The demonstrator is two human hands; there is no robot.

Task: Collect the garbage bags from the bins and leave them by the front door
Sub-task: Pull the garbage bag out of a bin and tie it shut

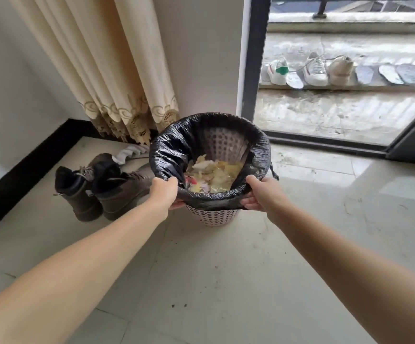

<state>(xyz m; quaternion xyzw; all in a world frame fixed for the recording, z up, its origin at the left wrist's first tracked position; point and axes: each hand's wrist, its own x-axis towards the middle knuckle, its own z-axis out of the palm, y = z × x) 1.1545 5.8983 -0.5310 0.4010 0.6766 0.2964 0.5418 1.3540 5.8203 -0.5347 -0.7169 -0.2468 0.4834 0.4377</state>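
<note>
Two hands, left hand [164,192] and right hand [258,193], pinch the thin black plastic garbage bag [211,198] at its near rim; it looks soft, light and tearable.

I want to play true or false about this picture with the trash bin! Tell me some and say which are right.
1. Both hands, left hand and right hand, hold the black bag. True.
2. The bin is empty. False: scraps lie in the bag.
3. Brown boots stand left of the bin. True.
4. The bag is already out of the bin. False: it still lines the bin, folded over its rim.
5. White sneakers sit outside the glass door. True.
</note>
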